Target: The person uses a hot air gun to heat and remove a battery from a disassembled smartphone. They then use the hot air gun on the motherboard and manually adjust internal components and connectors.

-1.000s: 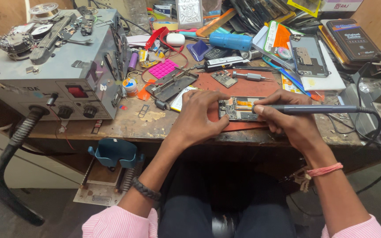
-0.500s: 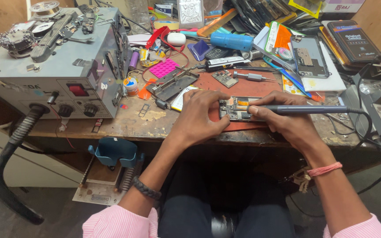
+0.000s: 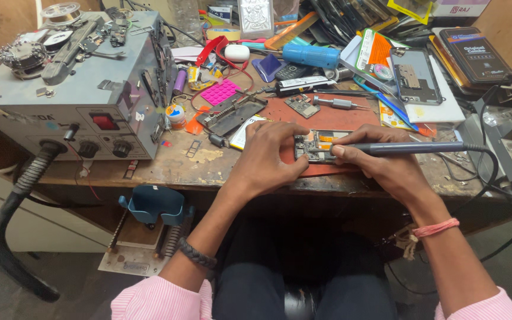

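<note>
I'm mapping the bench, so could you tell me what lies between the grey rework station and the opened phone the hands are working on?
In the head view, between the grey rework station and the opened phone lie a small round pot, an orange scrap and a dark phone frame.

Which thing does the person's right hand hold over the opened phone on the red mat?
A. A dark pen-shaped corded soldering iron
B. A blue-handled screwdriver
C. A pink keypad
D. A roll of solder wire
A: the right hand grips a dark pen-shaped corded soldering iron, its tip at the opened phone, which the left hand steadies.
</note>
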